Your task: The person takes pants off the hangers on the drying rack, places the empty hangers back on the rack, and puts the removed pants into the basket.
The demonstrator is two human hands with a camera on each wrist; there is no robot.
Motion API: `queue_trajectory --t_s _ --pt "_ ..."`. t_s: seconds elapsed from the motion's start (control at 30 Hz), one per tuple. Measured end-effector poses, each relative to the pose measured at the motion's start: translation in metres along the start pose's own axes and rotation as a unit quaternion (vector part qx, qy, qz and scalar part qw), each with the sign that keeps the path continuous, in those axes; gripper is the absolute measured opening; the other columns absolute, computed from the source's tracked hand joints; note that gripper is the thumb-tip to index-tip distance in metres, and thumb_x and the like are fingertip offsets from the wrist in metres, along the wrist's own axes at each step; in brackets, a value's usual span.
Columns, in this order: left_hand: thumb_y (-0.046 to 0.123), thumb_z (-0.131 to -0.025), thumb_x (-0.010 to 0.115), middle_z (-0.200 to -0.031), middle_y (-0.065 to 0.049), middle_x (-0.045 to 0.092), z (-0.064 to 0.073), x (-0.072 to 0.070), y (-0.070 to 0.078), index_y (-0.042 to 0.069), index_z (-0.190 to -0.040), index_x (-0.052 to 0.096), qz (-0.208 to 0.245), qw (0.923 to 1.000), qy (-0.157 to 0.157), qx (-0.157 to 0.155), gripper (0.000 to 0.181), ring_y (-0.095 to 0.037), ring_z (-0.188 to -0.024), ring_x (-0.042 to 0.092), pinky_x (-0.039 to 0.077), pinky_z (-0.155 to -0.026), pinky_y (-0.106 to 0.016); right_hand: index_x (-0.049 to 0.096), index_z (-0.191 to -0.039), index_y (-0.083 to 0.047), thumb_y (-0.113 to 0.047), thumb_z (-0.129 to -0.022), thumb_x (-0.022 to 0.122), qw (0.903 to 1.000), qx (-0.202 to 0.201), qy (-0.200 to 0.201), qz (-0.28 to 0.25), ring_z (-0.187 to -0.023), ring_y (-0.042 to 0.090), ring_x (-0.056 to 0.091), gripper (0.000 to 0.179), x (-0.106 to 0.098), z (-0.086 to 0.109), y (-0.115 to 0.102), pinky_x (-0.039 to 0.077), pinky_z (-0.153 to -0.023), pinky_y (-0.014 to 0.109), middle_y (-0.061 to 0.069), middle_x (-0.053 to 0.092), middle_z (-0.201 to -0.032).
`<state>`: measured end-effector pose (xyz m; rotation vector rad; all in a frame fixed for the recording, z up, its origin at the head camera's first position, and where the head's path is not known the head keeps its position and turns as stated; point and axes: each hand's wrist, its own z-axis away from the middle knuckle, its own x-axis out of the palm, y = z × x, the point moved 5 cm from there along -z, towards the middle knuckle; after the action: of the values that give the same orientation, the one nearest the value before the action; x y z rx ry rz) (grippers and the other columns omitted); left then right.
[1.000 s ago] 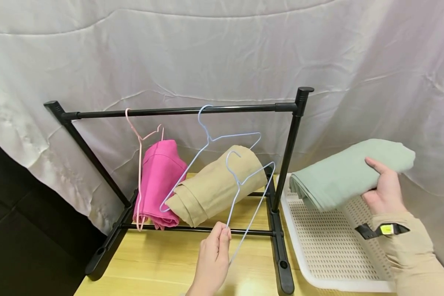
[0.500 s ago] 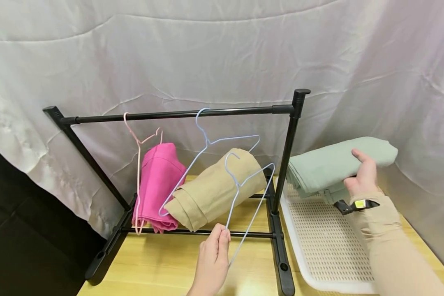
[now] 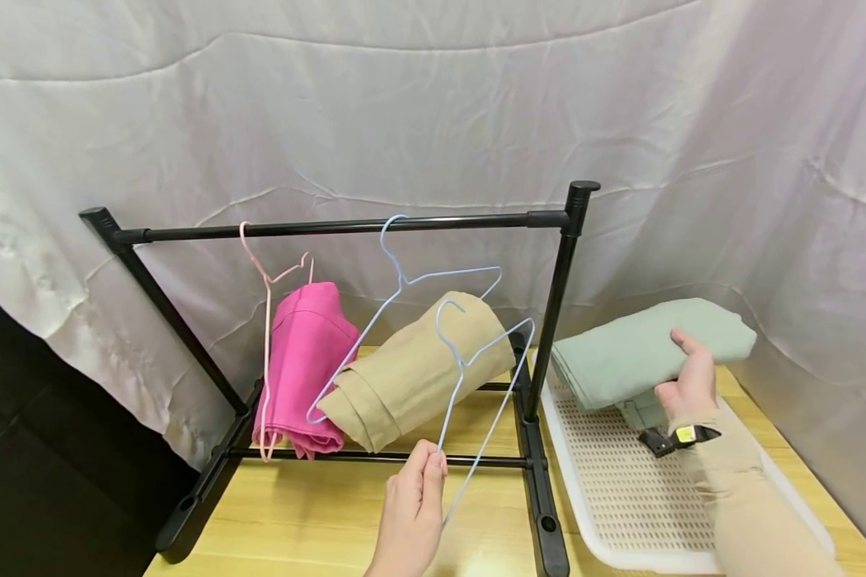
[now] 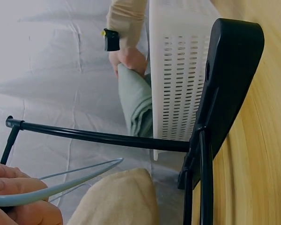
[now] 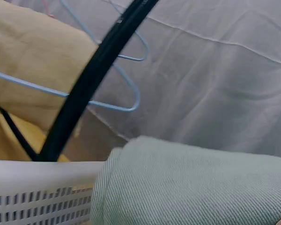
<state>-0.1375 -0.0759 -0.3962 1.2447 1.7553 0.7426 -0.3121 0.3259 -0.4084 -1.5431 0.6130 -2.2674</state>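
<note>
My left hand [image 3: 413, 509] pinches a light-blue wire hanger [image 3: 453, 394] in front of the rack, hook upward, with nothing hung on it. To the right, my right hand [image 3: 693, 383] grips a folded sage-green garment [image 3: 613, 361], thumb on top and the other fingers hidden beneath. This garment is above the white perforated basket [image 3: 573, 497], its left end near the rack's right post. Its ribbed fabric [image 5: 187, 187] fills the lower right wrist view. The left wrist view shows the hanger wire [image 4: 61, 186] crossing the left fingers.
A black rack [image 3: 462, 222] stands on the wooden table [image 3: 332, 513]. From its bar hang a pink hanger [image 3: 266, 344] with a magenta garment [image 3: 306, 353] and a blue hanger [image 3: 440, 274] with a khaki garment [image 3: 404, 369]. A grey curtain [image 3: 404, 120] hangs behind.
My right hand has moved left with the green garment, and is now slightly lower over the basket. The left hand keeps holding its hanger in nearly the same place.
</note>
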Motion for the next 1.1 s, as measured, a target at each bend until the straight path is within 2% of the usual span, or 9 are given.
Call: queue_trajectory --t_s 0.1,0.17,0.23,0.4,0.6,0.7,0.87,1.0,1.1 --pt "0.009 -0.113 0.050 -0.061 0.010 0.035 0.000 0.000 0.000 0.020 -0.089 0.055 0.007 1.0000 -0.003 -0.003 0.027 0.008 -0.056 0.029 0.031 -0.049 -0.017 0.032 -0.142 -0.037 -0.017 -0.108 0.062 1.0000 0.006 0.001 -0.004 -0.130 -0.003 0.042 0.049 -0.006 0.003 0.004 0.043 -0.108 0.020 -0.024 0.041 -0.140" --pt "0.009 -0.113 0.050 -0.061 0.010 0.035 0.000 -0.001 0.000 0.020 -0.089 0.055 0.012 0.9999 -0.003 -0.005 0.027 0.008 -0.055 0.029 0.031 -0.049 -0.017 0.032 -0.143 -0.037 -0.015 -0.108 0.062 1.0000 0.008 0.002 -0.005 -0.132 -0.005 0.042 0.051 -0.009 0.005 0.004 0.045 -0.105 0.019 -0.025 0.042 -0.140" --pt "0.009 -0.113 0.050 -0.061 0.010 0.034 0.000 -0.002 0.000 0.020 -0.089 0.055 0.013 0.9999 -0.002 -0.007 0.027 0.008 -0.056 0.029 0.031 -0.050 -0.017 0.028 -0.148 -0.040 -0.015 -0.108 0.061 1.0000 0.007 0.004 0.003 -0.136 -0.007 0.039 0.058 -0.011 0.007 0.004 0.042 -0.111 0.016 -0.027 0.040 -0.143" --pt "0.009 -0.113 0.050 -0.061 0.010 0.035 0.000 -0.003 0.001 0.020 -0.089 0.055 0.014 0.9999 0.003 -0.006 0.027 0.008 -0.055 0.030 0.032 -0.050 -0.017 0.008 -0.159 -0.047 -0.017 -0.110 0.056 0.9993 0.003 0.004 0.036 -0.147 -0.013 0.023 0.075 -0.016 0.015 -0.001 0.019 -0.126 0.012 -0.036 0.023 -0.154" --pt "0.010 -0.114 0.049 -0.060 0.008 0.037 0.001 -0.001 0.001 0.019 -0.090 0.055 0.021 0.9997 -0.001 -0.009 0.027 0.008 -0.054 0.031 0.032 -0.048 -0.018 0.001 -0.157 -0.052 -0.021 -0.112 0.049 0.9982 0.006 -0.018 0.057 -0.146 -0.015 0.021 0.073 -0.026 0.029 -0.003 0.015 -0.127 0.012 -0.036 0.022 -0.150" --pt "0.010 -0.114 0.049 -0.060 0.011 0.037 0.001 -0.001 -0.001 0.019 -0.089 0.055 0.018 0.9997 -0.006 -0.019 0.027 0.007 -0.054 0.031 0.032 -0.049 -0.018 0.012 -0.149 -0.052 -0.025 -0.113 0.048 0.9976 0.028 -0.032 0.055 -0.141 -0.014 0.026 0.058 -0.031 0.036 -0.001 0.022 -0.125 0.014 -0.034 0.029 -0.144" --pt "0.012 -0.115 0.048 -0.062 0.016 0.037 0.002 0.001 -0.005 0.021 -0.089 0.055 0.018 0.9988 -0.020 -0.042 0.028 0.006 -0.053 0.033 0.034 -0.050 -0.018 0.020 -0.140 -0.051 -0.040 -0.113 0.044 0.9873 0.116 -0.059 0.091 -0.142 -0.005 0.027 0.038 -0.040 0.044 0.007 0.042 -0.113 0.030 -0.027 0.032 -0.142" --pt "0.013 -0.115 0.047 -0.062 0.015 0.037 0.003 0.002 -0.005 0.020 -0.090 0.055 0.019 0.9984 -0.026 -0.047 0.028 0.006 -0.053 0.034 0.034 -0.050 -0.018 0.019 -0.144 -0.048 -0.049 -0.111 0.042 0.9735 0.170 -0.065 0.138 -0.138 0.006 0.034 0.040 -0.050 0.049 0.010 0.054 -0.098 0.043 -0.017 0.031 -0.143" --pt "0.013 -0.115 0.047 -0.062 0.014 0.038 0.003 0.002 -0.004 0.019 -0.089 0.055 0.023 0.9984 -0.025 -0.044 0.028 0.006 -0.054 0.034 0.034 -0.049 -0.018 0.012 -0.151 -0.041 -0.048 -0.113 0.040 0.9652 0.181 -0.079 0.171 -0.126 0.010 0.053 0.048 -0.056 0.054 0.011 0.058 -0.100 0.047 -0.008 0.034 -0.143"
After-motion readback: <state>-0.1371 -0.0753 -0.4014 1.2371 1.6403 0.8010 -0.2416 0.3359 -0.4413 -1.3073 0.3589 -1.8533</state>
